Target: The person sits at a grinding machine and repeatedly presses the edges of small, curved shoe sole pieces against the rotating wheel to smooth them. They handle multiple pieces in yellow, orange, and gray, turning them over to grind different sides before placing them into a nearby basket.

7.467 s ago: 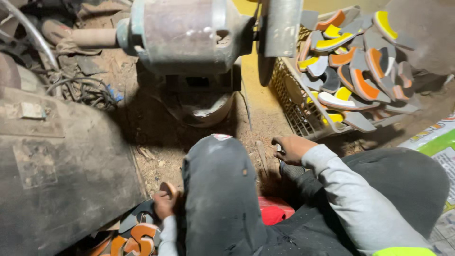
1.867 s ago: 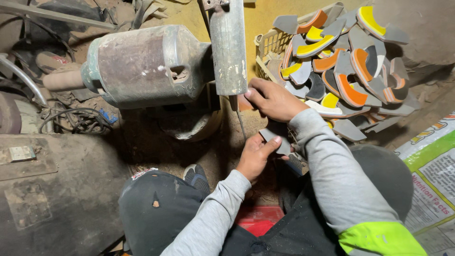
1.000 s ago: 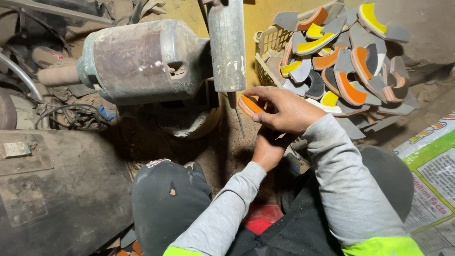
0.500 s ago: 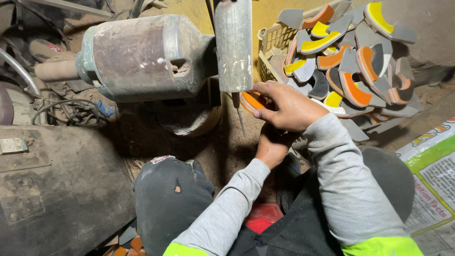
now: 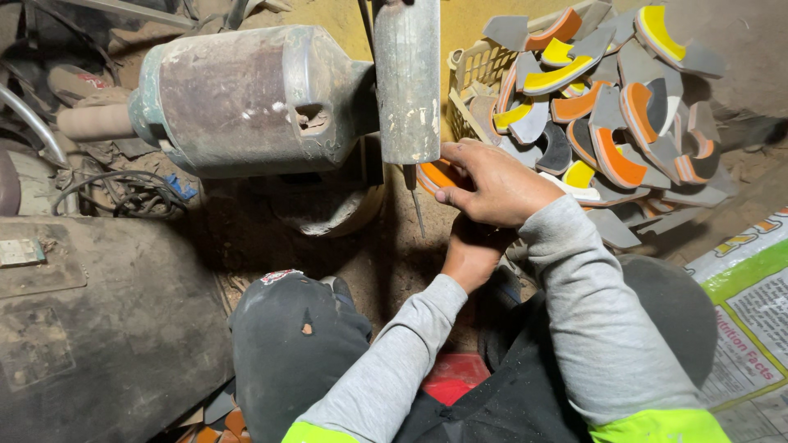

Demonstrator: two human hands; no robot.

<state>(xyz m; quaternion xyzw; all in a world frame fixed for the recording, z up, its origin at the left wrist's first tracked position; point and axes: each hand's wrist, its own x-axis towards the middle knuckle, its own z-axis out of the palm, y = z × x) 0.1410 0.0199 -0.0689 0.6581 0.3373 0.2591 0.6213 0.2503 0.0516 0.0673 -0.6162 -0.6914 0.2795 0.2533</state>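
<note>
Holding an orange-and-grey sole piece against the lower edge of the grinding wheel housing, my right hand has its fingers curled over the piece, thumb low on the near side; grip closed on it.

Item: left hand, tucked under the right wrist, near side. Whether it holds anything I cannot tell; the palm is hidden.

Item: motor body, dusty, lying crosswise to the left of the wheel.

Item: yellow plastic basket, far right, heaped with curved sole pieces in grey, orange and yellow.

Item: thin metal rod hanging below the housing, just beside the held piece.

Item: printed paper sheet, far right on the ground.

Step in hand, by my reading: edge of the piece presented to the wheel for trimming. Next move calls for steady pressure and a slow turn of the piece, fingertips kept clear of the wheel.
</note>
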